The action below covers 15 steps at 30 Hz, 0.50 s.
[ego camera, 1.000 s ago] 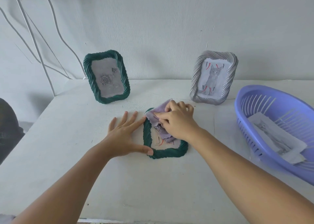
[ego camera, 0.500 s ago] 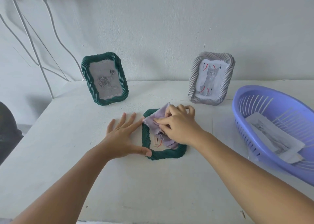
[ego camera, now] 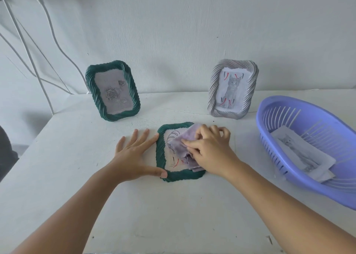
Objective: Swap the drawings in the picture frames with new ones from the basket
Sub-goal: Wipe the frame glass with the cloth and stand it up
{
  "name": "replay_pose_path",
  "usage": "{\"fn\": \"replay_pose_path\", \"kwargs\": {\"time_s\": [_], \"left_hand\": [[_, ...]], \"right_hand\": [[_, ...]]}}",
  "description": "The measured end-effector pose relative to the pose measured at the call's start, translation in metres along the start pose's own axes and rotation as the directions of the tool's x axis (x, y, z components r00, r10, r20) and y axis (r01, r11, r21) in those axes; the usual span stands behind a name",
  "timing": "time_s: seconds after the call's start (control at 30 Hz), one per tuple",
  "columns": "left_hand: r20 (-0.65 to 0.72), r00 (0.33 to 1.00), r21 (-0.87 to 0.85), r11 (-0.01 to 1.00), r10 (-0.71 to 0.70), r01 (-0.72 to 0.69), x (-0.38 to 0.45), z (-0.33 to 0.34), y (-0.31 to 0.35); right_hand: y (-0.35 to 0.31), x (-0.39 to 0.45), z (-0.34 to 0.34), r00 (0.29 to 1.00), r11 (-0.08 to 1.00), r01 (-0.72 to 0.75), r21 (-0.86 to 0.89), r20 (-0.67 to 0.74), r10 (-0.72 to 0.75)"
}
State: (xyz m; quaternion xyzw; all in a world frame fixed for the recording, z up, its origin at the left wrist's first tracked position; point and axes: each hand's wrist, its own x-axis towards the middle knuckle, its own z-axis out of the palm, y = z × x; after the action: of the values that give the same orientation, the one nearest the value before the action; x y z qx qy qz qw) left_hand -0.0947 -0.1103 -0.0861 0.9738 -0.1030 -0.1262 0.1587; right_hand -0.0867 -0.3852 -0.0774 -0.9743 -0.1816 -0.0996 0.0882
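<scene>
Thin white cables (ego camera: 28, 47) run down the wall at the far left, above the white table (ego camera: 77, 176). Next along, a dark green rope-edged picture frame (ego camera: 113, 91) stands upright near the wall, holding a grey drawing of roses. In front of it the left hand (ego camera: 134, 157) lies flat on the table, fingers straight and spread, with its thumb and forefinger against the left edge of a second dark green frame lying flat (ego camera: 180, 151) (its drawing shows only dark curved lines and red strokes). The right hand (ego camera: 209, 150) has its fingers curled, gripping a crumpled pale lilac cloth (ego camera: 183, 147) and pressing it on that frame's face. Behind stands a silver-grey rope-edged frame (ego camera: 233, 89) with a cat drawing. At the far right sits a lilac plastic slatted basket (ego camera: 273, 107) containing paper drawings (ego camera: 302, 155).
</scene>
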Motion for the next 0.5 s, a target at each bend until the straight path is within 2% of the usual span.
{"fn": "replay_pose_path", "kwargs": {"time_s": [0.07, 0.2, 0.27, 0.4, 0.5], "left_hand": [[0.005, 1.000, 0.006, 1.000, 0.000, 0.000, 0.000, -0.001, 0.000], [0.011, 1.000, 0.006, 1.000, -0.004, 0.004, 0.000, -0.001, 0.001], [0.006, 1.000, 0.007, 1.000, -0.005, 0.005, 0.000, -0.001, 0.002], [0.005, 1.000, 0.015, 1.000, -0.001, 0.001, 0.000, -0.001, 0.001], [0.007, 1.000, 0.019, 1.000, 0.000, 0.000, 0.001, 0.000, 0.001]], "right_hand": [[0.005, 0.007, -0.005, 0.997, 0.995, -0.082, -0.063, -0.019, 0.081], [-0.015, 0.030, 0.001, 0.983, 0.983, -0.183, -0.003, 0.013, 0.183], [-0.022, 0.026, 0.007, 0.988, 0.986, -0.152, 0.069, 0.025, 0.151], [-0.003, 0.001, 0.003, 0.995, 0.979, 0.017, 0.205, 0.092, -0.037], [0.011, 0.002, -0.005, 0.995, 0.990, 0.023, 0.142, 0.096, -0.037]]}}
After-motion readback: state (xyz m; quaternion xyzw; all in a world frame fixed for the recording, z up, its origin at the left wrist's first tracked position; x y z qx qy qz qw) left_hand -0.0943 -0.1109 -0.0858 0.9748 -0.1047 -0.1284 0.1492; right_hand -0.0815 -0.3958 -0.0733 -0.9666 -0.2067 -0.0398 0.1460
